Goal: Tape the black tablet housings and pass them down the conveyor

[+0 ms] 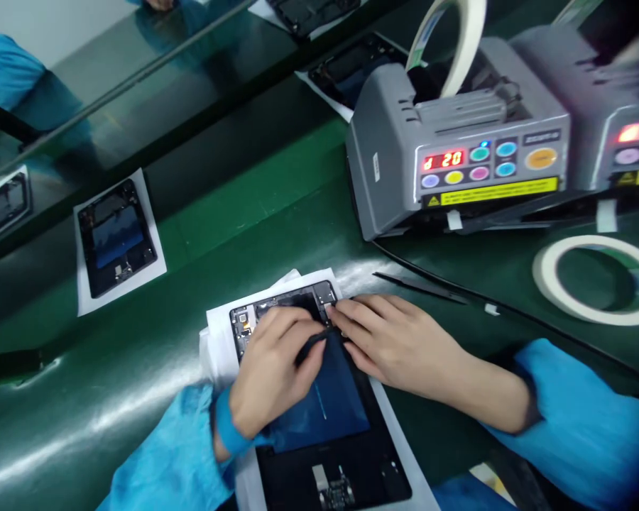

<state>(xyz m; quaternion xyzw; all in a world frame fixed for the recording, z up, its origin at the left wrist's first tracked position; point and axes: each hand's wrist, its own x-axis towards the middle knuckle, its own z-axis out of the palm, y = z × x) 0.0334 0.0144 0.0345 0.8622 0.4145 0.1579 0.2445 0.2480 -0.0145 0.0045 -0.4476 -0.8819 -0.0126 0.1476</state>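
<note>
An opened tablet (330,397) lies on white paper (216,323), its inner parts and blue-black battery facing up. My left hand (280,358) is over its upper middle, thumb and forefinger pinched around a thin dark piece (318,336) whose kind I cannot tell. My right hand (388,341) rests at the tablet's upper right edge, fingers bent and close together, with the tips touching the frame beside small parts. Whatever lies under those fingertips is hidden. Just beyond the right hand, black tweezers (420,287) lie on the green table.
A grey tape dispenser (458,142) with a lit display stands at the back right, a second dispenser (591,106) beside it. A tape roll (546,284) and a black cable (503,312) lie in front. Another opened tablet (118,238) on paper is at left.
</note>
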